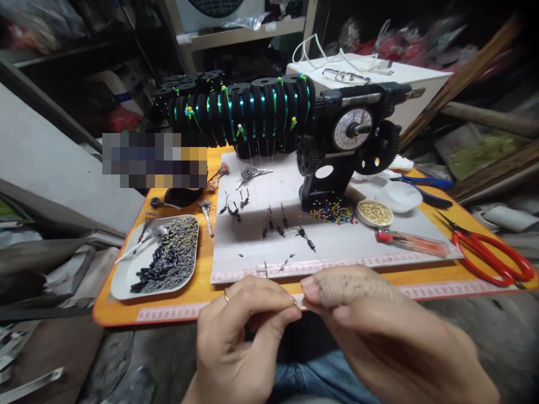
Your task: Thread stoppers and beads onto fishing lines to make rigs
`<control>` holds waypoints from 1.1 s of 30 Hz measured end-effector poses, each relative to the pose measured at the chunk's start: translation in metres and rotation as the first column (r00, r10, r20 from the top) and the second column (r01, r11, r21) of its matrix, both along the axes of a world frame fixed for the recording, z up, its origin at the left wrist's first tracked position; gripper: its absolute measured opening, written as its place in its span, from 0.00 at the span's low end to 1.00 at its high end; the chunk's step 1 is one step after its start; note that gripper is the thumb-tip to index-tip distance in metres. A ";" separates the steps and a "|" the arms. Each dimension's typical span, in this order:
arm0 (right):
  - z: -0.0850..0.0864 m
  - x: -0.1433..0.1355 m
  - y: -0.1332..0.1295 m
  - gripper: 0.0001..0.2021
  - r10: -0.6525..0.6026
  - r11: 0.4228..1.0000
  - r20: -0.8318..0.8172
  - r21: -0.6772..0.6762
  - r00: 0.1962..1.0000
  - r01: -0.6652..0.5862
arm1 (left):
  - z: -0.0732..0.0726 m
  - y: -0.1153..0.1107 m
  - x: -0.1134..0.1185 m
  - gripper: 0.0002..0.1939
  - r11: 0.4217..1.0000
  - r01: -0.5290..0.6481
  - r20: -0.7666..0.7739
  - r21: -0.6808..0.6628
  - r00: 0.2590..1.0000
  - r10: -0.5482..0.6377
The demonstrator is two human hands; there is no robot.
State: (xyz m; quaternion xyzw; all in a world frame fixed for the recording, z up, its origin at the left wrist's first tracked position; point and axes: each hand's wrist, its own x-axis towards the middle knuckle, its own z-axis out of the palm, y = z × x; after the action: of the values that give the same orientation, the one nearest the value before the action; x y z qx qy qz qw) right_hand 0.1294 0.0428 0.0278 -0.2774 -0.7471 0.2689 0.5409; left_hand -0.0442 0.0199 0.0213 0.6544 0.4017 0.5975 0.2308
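A white tray (127,274) at the worktop's (105,306) left holds dark and grey pieces (166,261); a round dish (370,225) at right holds gold-coloured bits (374,212). Near the front edge, the left hand (242,336) pinches a tiny pale bit (297,303), mostly hidden by fingertips, just beside the right hand (391,325), whose grip cannot be told.

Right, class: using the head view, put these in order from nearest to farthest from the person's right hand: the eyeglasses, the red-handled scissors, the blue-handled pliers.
From the right hand:
1. Red-handled scissors: at the table's right front edge.
2. Blue-handled pliers: on the right, beyond the scissors.
3. Eyeglasses: at the back, on the white box.
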 end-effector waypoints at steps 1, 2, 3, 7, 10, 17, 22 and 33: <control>-0.001 0.006 0.000 0.19 0.032 0.996 0.150 0.071 0.988 -0.043 | 0.000 -0.001 -0.001 0.10 1.000 0.002 0.012 -0.025 1.000 -0.002; -0.001 0.013 0.001 0.20 0.059 0.988 0.277 0.119 0.959 -0.095 | -0.001 -0.002 -0.002 0.10 0.999 0.006 0.018 -0.049 1.000 -0.005; -0.002 0.019 0.002 0.20 0.064 0.981 0.361 0.147 0.930 -0.125 | -0.001 -0.003 -0.004 0.10 0.998 0.012 0.018 -0.067 1.000 -0.010; -0.002 0.033 0.008 0.20 0.053 0.976 0.494 0.160 0.868 -0.151 | -0.003 -0.002 -0.008 0.10 0.995 0.035 -0.010 -0.090 0.999 -0.036; -0.001 0.033 0.012 0.16 0.061 0.984 0.549 0.105 0.834 -0.141 | -0.003 -0.001 -0.009 0.10 0.996 0.037 -0.034 -0.085 0.999 -0.040; -0.004 0.033 0.013 0.13 0.088 0.991 0.535 0.037 0.840 -0.127 | 0.002 0.001 -0.010 0.10 0.992 0.038 -0.084 -0.122 0.995 -0.048; -0.004 0.029 0.010 0.11 0.014 0.984 0.638 0.130 0.770 -0.126 | 0.002 0.006 -0.008 0.08 0.989 0.005 -0.161 -0.151 0.987 -0.029; 0.011 0.028 0.026 0.12 0.207 0.958 0.554 0.055 0.807 -0.283 | 0.010 0.011 0.000 0.07 0.996 0.061 -0.099 -0.060 0.993 -0.067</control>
State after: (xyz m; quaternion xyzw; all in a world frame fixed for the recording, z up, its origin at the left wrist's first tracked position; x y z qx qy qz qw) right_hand 0.1572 0.0691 0.0383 -0.2062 -0.9152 0.1960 0.2855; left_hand -0.0443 0.0306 0.0311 0.6896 0.4087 0.5441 0.2478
